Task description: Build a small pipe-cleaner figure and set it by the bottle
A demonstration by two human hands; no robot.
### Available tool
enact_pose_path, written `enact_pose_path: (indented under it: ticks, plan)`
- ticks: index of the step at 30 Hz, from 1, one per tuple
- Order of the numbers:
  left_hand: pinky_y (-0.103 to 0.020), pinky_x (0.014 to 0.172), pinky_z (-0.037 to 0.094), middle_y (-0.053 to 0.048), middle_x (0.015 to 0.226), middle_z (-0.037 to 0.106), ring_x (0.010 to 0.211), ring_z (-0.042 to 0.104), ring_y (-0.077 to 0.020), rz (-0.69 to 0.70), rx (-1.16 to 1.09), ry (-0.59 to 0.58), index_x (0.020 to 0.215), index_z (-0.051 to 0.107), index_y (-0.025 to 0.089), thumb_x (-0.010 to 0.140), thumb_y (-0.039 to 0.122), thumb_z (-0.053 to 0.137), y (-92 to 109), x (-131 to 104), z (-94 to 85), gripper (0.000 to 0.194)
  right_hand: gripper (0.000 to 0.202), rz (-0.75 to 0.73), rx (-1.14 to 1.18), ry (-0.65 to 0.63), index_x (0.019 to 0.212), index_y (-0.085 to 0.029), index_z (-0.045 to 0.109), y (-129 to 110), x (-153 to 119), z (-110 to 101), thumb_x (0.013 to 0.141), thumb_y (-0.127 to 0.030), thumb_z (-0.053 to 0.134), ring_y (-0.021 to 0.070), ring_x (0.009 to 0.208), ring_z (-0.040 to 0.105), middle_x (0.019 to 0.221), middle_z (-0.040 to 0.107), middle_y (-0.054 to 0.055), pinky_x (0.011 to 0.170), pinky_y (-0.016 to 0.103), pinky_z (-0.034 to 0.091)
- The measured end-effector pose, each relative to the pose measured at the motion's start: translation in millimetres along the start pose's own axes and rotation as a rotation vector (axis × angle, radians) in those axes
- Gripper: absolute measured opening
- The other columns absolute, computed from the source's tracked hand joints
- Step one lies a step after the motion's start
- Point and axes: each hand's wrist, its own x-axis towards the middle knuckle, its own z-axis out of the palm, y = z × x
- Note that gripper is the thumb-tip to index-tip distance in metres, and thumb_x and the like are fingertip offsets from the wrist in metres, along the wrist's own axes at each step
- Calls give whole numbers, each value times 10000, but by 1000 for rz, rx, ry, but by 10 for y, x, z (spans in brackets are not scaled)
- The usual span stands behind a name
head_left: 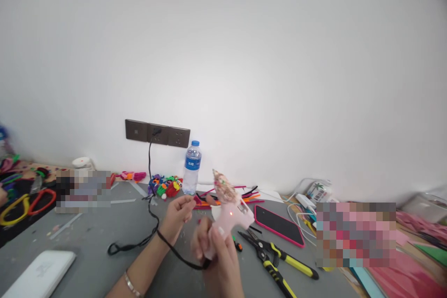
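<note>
My right hand (220, 247) is wrapped round the handle of a pale pink glue gun (228, 216), whose red light is lit. Its nozzle end, covered in a crusty brownish lump, points up. A black cord (178, 253) runs from the base of the handle across my left wrist. Just left of the gun, my left hand (179, 214) pinches a small dark pink piece (198, 201) between thumb and fingers. Colourful fuzzy sticks (251, 198) lie behind the gun.
Yellow-black pliers (275, 260) and a pink-edged phone (279, 225) lie to the right. A water bottle (192, 167) stands by the wall near fuzzy figures (165, 186). Scissors (42, 202) and a white power bank (42, 274) are at the left.
</note>
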Motion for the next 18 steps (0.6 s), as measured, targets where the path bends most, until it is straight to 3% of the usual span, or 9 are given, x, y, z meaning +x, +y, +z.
enact_pose_path:
  ticks: [4,7,13,18]
  plan:
    - [-178,408,176,138,407,299,382,186,-18,-16,-85,-61,653,576,143,547,465,841,-53,54,-28,430,255,-83,-99,196,861,-219,512,-4,-88,-385,855,-453,612,75,467,358,599,395,-69,447,187,305]
    - [-172,400,148,145,404,260,380,148,-17,-71,-151,-147,637,554,148,576,448,839,-109,69,-50,418,347,-76,-169,259,1043,-246,492,-8,-120,-592,835,-487,630,73,437,340,582,391,-86,426,178,274]
    - [-179,390,143,142,414,236,377,133,-21,-157,-201,-296,613,541,149,596,394,838,-127,0,-65,386,457,90,-158,92,1059,-200,527,13,-184,-852,856,-610,505,39,315,176,439,320,-126,341,160,190]
    - [-189,395,143,138,428,196,383,118,-26,-167,-295,-405,536,470,163,628,363,825,-44,-41,-76,417,477,113,-206,17,986,-170,573,32,-324,-917,842,-621,523,34,311,174,409,312,-123,337,157,183]
